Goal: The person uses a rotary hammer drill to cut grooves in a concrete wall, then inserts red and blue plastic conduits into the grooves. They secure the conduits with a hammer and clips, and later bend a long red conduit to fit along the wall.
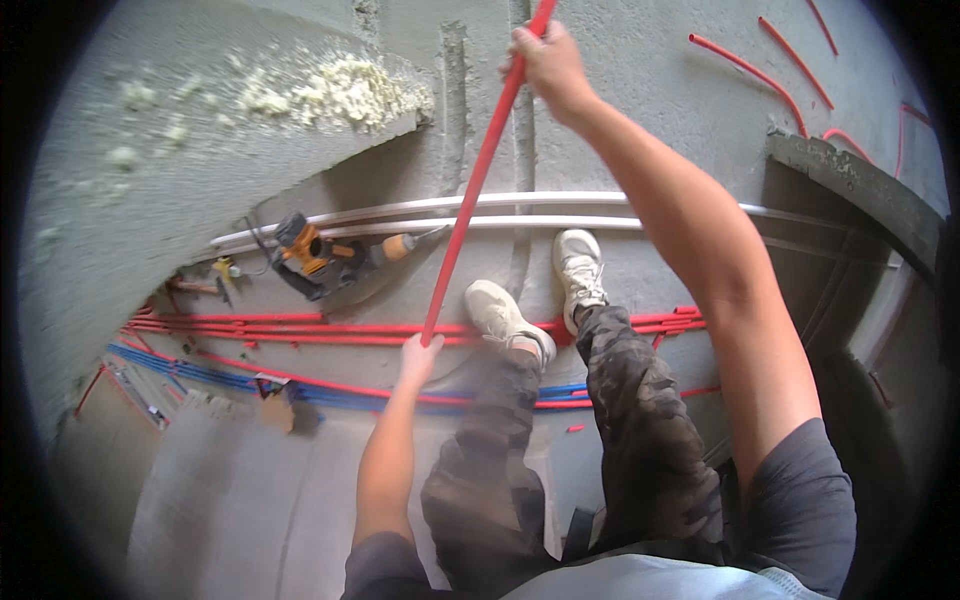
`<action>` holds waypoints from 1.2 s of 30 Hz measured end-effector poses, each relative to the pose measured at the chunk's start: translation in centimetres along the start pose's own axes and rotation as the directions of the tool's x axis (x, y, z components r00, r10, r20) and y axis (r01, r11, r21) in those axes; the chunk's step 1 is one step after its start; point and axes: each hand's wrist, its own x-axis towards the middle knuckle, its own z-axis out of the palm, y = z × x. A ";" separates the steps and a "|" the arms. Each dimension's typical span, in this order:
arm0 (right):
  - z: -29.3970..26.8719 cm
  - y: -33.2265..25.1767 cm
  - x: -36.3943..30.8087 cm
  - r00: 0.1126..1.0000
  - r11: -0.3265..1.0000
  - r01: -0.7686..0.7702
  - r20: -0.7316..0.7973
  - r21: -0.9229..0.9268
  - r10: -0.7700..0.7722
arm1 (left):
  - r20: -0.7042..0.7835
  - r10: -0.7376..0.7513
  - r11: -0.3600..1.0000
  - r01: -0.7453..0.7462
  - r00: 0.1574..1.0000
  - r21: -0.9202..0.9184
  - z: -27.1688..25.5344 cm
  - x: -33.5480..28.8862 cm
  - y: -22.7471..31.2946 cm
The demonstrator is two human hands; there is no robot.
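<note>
A long red plastic pipe (476,190) runs slantwise in front of me, from low near my body up past the top of the head view. My left hand (419,360) is closed round its lower end. Higher up, my right hand (550,68) grips the same pipe, with that arm stretched far out. The pipe's upper end lies outside the view. Below it, my two light shoes (580,265) stand among pipes on the concrete floor.
An orange and black power tool (325,255) lies left of my feet, beside white pipes (380,212). Red pipes (270,328) and blue pipes (220,372) cross the floor. A rough concrete ledge (200,200) with yellowish crumbs juts in at left. Loose red pipe pieces (755,72) lie at upper right.
</note>
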 end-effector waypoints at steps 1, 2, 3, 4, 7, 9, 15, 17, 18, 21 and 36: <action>1.1 1.2 0.5 0.999 0.999 -0.034 0.027 -0.005 0.034 | -0.040 0.033 0.999 -0.035 0.999 -0.041 2.1 0.1 -1.1; 2.4 2.4 0.8 0.998 0.999 -0.043 0.034 -0.027 0.044 | -0.026 0.030 0.998 -0.031 0.999 -0.051 3.7 0.2 -1.4; 3.6 3.5 1.2 0.998 0.998 -0.052 0.038 -0.047 0.054 | -0.078 0.035 0.994 -0.043 0.996 -0.098 5.7 0.9 -1.8; 4.3 5.2 2.1 0.999 0.997 -0.032 0.009 -0.070 0.033 | -0.078 0.032 0.987 -0.044 0.996 -0.156 7.4 1.5 -1.8; 6.4 9.1 3.9 0.999 0.988 0.006 0.037 -0.151 0.000 | -0.162 0.021 0.948 -0.071 0.987 -0.311 12.9 2.8 -3.7; 7.3 11.0 4.3 0.997 0.978 0.014 0.079 -0.209 0.003 | -0.146 0.065 0.936 -0.111 0.987 -0.333 14.5 2.3 -3.6; 5.6 17.2 7.4 0.955 0.937 0.008 0.281 -0.350 0.097 | -0.103 -0.094 0.927 0.050 0.990 -0.371 19.3 3.6 -9.3; 7.9 18.1 7.9 0.935 0.926 0.003 0.331 -0.378 0.132 | -0.127 -0.064 0.897 0.001 0.990 -0.442 20.7 3.8 -14.6; 7.6 17.6 8.6 0.930 0.908 0.008 0.337 -0.420 0.147 | -0.123 -0.024 0.885 -0.036 0.992 -0.465 21.4 5.1 -17.0; 10.0 17.1 9.7 0.918 0.897 0.031 0.368 -0.442 0.150 | -0.194 0.013 0.882 -0.103 0.981 -0.460 22.3 7.7 -24.3; 7.9 17.2 6.5 0.857 0.821 -0.013 0.416 -0.571 0.304 | -0.324 -0.156 0.969 0.082 0.933 -0.233 21.2 3.9 -14.1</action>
